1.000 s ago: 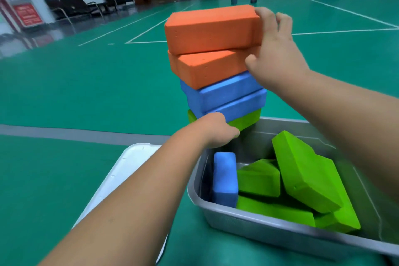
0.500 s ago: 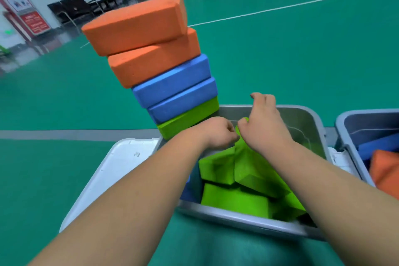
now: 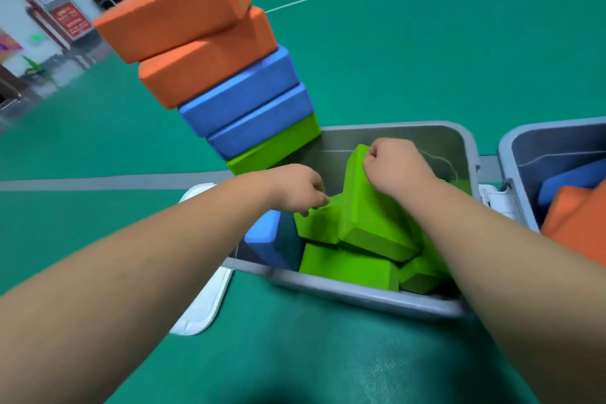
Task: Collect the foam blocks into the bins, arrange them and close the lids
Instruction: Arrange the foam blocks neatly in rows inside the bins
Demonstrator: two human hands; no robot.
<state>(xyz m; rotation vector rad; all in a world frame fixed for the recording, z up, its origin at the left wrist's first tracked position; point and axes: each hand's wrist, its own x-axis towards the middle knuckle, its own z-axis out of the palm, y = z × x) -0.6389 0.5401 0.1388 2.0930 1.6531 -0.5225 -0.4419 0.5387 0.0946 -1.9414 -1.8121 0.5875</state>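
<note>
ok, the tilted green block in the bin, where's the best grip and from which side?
Probably its raised top end, from above. The tilted green block leans with that end clear above the pile, while its lower end is boxed in by other green blocks in the bin. The right hand grips exactly there.

My grey bin (image 3: pixel 360 297) held jumbled green blocks (image 3: pixel 370 226) and a blue block (image 3: pixel 265 239); a five-block stack (image 3: pixel 229 75) leaned behind.

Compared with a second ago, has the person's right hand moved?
Yes. The right hand has dropped from the top orange block down into the grey bin, where it grips the upper end of a tilted green block.
</note>
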